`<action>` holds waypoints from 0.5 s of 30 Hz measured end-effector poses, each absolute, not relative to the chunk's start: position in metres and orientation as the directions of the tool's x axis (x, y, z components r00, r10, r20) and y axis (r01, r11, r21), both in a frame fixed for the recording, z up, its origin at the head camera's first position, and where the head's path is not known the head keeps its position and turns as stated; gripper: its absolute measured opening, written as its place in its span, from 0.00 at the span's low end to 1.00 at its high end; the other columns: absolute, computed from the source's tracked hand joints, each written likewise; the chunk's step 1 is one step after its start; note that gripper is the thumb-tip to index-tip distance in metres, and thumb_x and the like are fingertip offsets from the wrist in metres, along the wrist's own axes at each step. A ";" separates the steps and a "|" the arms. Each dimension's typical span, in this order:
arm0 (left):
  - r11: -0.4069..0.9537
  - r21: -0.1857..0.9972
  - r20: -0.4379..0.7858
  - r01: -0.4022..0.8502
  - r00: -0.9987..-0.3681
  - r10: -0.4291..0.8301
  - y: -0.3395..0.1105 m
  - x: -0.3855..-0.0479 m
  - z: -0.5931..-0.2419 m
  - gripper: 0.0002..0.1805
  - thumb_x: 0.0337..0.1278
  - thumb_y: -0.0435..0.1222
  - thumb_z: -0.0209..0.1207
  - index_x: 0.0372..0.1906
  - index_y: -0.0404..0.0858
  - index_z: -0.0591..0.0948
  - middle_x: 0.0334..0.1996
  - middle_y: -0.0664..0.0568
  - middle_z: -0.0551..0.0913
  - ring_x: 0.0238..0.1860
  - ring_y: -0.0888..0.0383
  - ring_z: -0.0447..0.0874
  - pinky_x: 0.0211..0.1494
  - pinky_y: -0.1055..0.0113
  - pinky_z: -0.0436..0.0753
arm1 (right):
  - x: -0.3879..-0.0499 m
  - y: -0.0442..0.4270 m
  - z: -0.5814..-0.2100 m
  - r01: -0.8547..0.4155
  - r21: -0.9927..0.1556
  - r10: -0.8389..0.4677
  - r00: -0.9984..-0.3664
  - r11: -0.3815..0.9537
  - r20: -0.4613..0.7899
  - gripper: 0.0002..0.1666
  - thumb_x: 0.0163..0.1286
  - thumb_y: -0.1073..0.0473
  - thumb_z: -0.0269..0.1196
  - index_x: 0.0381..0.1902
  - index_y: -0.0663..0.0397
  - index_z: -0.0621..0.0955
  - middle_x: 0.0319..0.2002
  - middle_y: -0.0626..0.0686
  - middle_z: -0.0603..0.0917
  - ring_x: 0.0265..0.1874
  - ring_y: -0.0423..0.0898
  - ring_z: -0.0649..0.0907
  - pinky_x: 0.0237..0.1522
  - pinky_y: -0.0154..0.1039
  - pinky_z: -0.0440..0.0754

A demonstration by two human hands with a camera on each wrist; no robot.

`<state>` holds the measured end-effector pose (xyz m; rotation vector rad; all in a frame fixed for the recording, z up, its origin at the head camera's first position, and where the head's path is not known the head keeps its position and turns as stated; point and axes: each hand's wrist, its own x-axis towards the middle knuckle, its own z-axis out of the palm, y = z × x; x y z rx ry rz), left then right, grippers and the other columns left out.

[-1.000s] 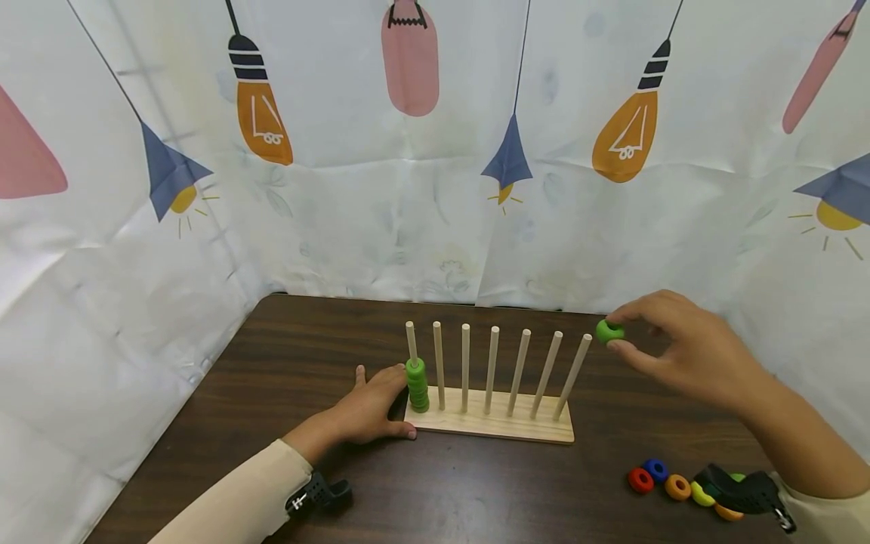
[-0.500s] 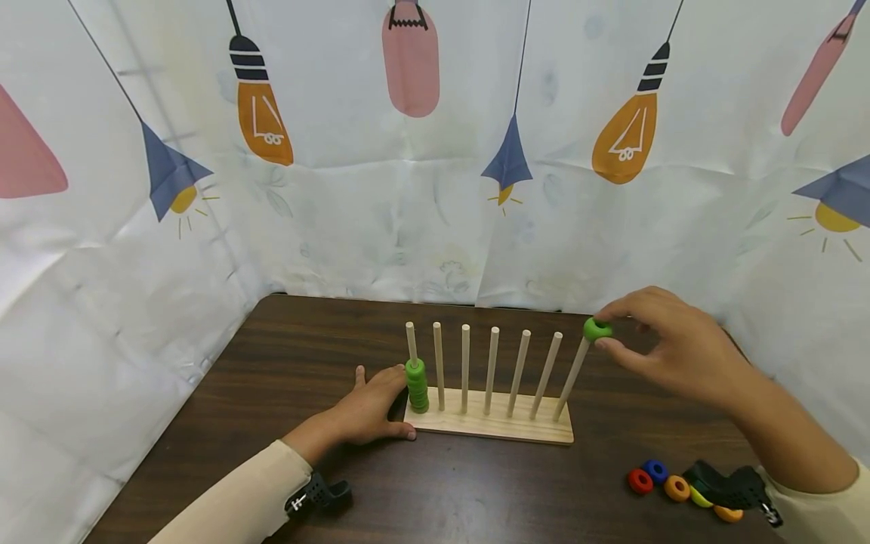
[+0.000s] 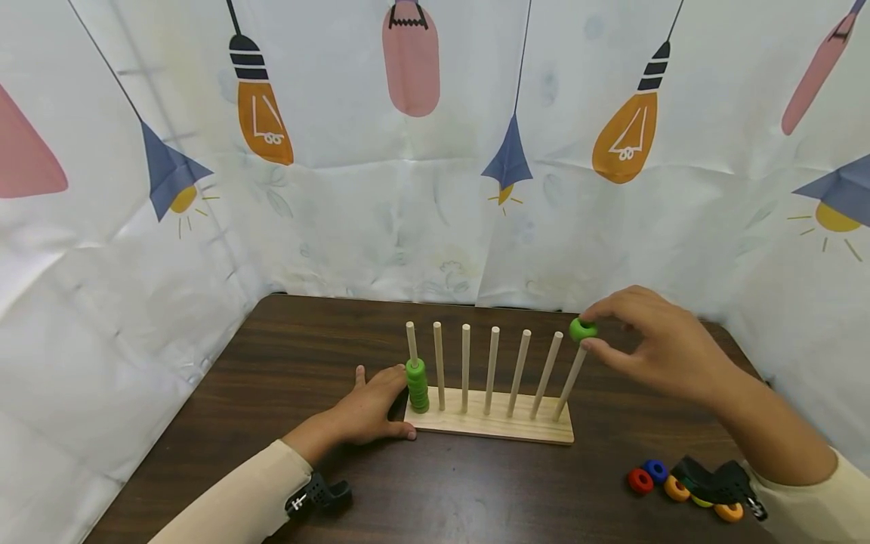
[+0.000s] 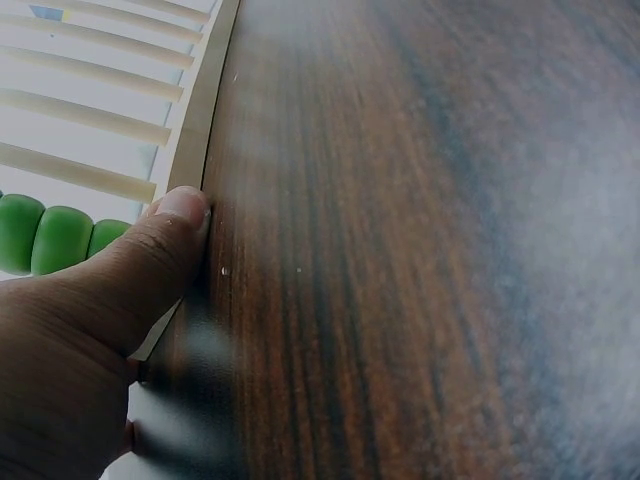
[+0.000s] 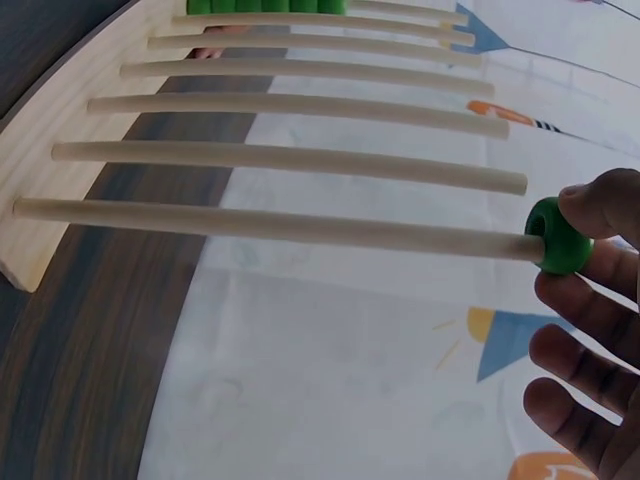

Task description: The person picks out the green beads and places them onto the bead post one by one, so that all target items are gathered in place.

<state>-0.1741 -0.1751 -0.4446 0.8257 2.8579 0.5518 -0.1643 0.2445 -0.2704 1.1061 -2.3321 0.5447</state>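
Observation:
A wooden peg rack (image 3: pixel 489 423) with a row of upright pegs stands on the table. My left hand (image 3: pixel 370 408) holds its left end, thumb against the base's front edge and fingers reaching toward the back. Close by that hand, a stack of green beads (image 3: pixel 418 387) fills the lower part of the leftmost peg. At the opposite end, my right hand (image 3: pixel 652 344) pinches a green bead (image 3: pixel 583 329) between thumb and finger. In the right wrist view, the tip of the rightmost peg (image 5: pixel 290 228) enters this bead's hole (image 5: pixel 566 240). The pegs between carry no beads.
Loose beads lie on the dark table (image 3: pixel 516 491) at front right: a red bead (image 3: pixel 640 481), a blue bead (image 3: pixel 655 471), orange beads (image 3: pixel 677 489) and a partly hidden yellow one. The right wrist strap (image 3: pixel 714 480) overhangs them. A patterned curtain (image 3: pixel 408 211) hangs behind.
My right hand has moved left with the green bead, from beside the rightmost peg onto its tip. The left hand and the rack have stayed in place.

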 end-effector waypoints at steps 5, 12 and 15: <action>0.783 0.380 -0.006 0.492 -0.846 0.534 -0.175 -0.174 -0.444 0.43 0.52 0.57 0.74 0.70 0.46 0.71 0.75 0.40 0.65 0.77 0.41 0.57 0.64 0.17 0.42 | -0.165 0.239 -0.270 -0.799 -0.135 -0.603 -0.541 0.586 0.586 0.25 0.50 0.65 0.80 0.47 0.43 0.86 0.42 0.37 0.85 0.43 0.40 0.81 0.43 0.30 0.74; 0.781 0.377 -0.005 0.498 -0.842 0.539 -0.175 -0.174 -0.444 0.44 0.52 0.57 0.73 0.71 0.45 0.71 0.75 0.40 0.65 0.77 0.41 0.57 0.64 0.17 0.42 | -0.167 0.233 -0.269 -0.798 -0.148 -0.602 -0.548 0.584 0.580 0.24 0.52 0.64 0.79 0.47 0.43 0.85 0.42 0.36 0.85 0.45 0.39 0.80 0.44 0.30 0.75; 0.778 0.379 -0.001 0.502 -0.840 0.543 -0.176 -0.175 -0.444 0.45 0.51 0.57 0.74 0.71 0.43 0.70 0.75 0.39 0.65 0.77 0.40 0.58 0.63 0.16 0.43 | -0.167 0.230 -0.269 -0.800 -0.159 -0.603 -0.550 0.578 0.578 0.24 0.52 0.64 0.79 0.47 0.44 0.86 0.43 0.37 0.85 0.45 0.39 0.80 0.45 0.31 0.75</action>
